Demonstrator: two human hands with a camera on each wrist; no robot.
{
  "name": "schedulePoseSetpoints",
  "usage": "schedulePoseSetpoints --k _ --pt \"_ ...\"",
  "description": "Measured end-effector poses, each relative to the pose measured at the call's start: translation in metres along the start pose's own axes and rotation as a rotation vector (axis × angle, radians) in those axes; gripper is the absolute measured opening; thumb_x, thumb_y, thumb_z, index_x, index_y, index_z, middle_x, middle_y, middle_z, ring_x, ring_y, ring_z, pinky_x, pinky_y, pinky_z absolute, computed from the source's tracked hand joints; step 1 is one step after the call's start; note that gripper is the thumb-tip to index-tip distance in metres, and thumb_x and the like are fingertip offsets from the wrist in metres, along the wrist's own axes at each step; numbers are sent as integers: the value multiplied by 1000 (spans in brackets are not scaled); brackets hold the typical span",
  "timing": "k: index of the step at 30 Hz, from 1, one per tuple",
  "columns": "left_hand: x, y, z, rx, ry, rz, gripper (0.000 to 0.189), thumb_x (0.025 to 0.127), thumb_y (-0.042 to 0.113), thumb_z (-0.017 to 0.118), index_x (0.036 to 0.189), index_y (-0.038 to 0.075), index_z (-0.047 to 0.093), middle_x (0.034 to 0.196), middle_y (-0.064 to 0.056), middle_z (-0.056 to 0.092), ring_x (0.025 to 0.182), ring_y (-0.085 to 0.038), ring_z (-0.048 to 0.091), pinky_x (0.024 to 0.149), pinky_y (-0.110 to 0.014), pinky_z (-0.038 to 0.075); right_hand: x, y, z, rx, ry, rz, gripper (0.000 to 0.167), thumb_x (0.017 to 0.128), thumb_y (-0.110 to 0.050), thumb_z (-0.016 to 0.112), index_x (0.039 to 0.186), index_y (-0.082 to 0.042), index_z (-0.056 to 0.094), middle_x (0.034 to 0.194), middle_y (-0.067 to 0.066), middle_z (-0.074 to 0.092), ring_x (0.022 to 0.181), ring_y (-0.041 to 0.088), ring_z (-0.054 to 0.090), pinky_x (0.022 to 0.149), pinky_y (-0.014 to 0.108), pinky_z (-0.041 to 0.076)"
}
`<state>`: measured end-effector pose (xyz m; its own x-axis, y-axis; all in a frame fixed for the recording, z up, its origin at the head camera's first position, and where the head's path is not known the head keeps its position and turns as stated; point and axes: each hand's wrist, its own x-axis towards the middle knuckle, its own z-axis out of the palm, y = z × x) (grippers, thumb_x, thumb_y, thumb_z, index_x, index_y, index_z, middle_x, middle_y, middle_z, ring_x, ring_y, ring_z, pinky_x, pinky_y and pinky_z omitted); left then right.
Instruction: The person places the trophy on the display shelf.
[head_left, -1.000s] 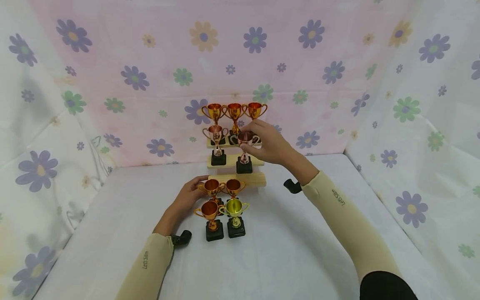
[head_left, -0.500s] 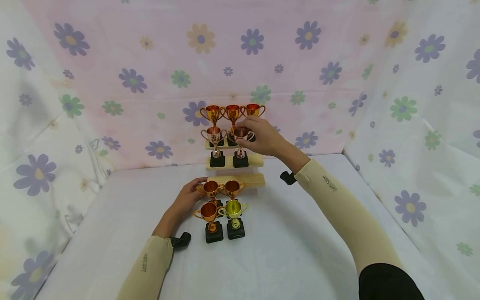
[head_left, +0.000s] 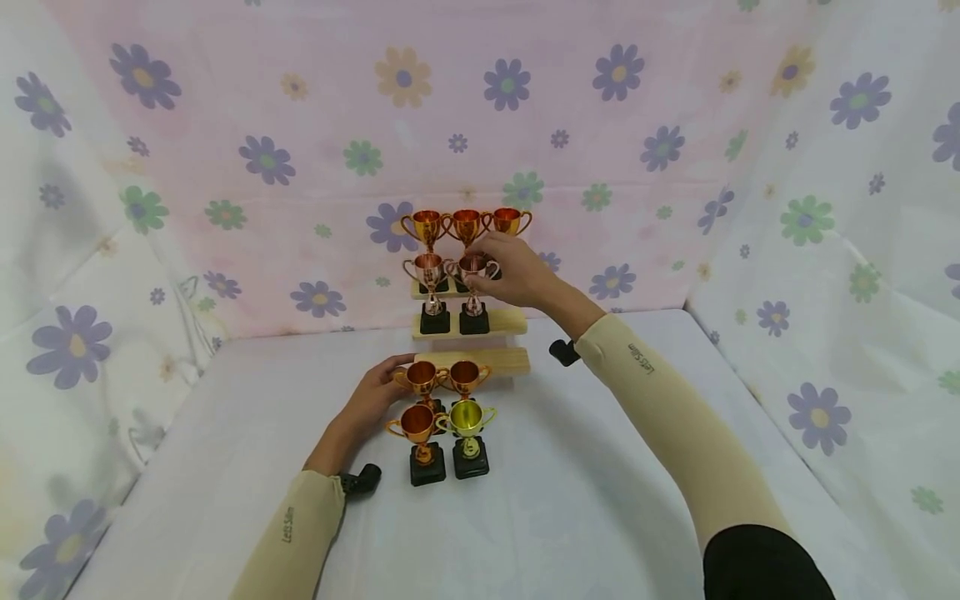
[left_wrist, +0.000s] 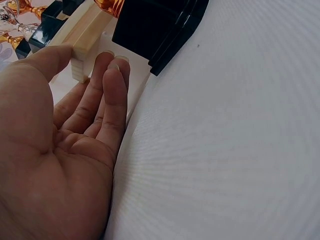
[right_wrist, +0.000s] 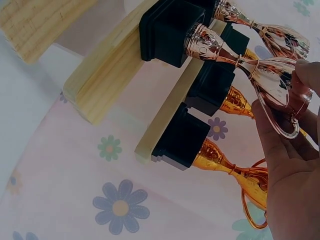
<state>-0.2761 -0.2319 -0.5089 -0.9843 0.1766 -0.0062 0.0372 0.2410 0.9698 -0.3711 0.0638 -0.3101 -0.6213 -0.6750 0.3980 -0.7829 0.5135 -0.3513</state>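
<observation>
My right hand point(head_left: 513, 271) pinches the cup of a rose-gold trophy point(head_left: 474, 308). Its black base stands upright on the middle step point(head_left: 507, 322) of a wooden stand, right beside a second rose-gold trophy point(head_left: 431, 275). In the right wrist view, thumb and fingers lie around the pinched trophy's cup point(right_wrist: 272, 82). Down at the left, my left hand point(head_left: 372, 398) touches the end of the front step point(head_left: 510, 360). The left wrist view shows the thumb against the wooden step's end point(left_wrist: 82, 37), with the other fingers mostly straight below it.
Three orange-gold trophies, one of them at the left point(head_left: 427, 223), line the top step behind my right hand. Two orange trophies, the left one point(head_left: 422, 375) among them, stand before the stand. Closer still are another orange trophy point(head_left: 417, 423) and a yellow-gold one point(head_left: 467, 419).
My right hand has moved left with the rose-gold trophy, from the step's front to beside the other rose-gold one. The left hand stays at the stand's end.
</observation>
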Motion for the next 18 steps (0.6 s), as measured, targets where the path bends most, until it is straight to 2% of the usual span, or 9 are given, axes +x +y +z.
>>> schedulePoseSetpoints --k 10,18 --pt "1 0 -2 23 7 9 57 101 6 58 157 6 48 125 -16 71 107 -19 68 94 -29 56 5 1 0 -8 -3 9 47 102 -27 73 139 0 64 126 13 65 108 27 62 98 43 52" --pt "-2 3 1 49 7 1 58 101 8 57 158 6 47 127 -17 70 108 -22 68 103 -44 54 6 2 2 3 -8 21 47 101 -26 74 140 0 64 123 13 65 107 26 63 95 41 54"
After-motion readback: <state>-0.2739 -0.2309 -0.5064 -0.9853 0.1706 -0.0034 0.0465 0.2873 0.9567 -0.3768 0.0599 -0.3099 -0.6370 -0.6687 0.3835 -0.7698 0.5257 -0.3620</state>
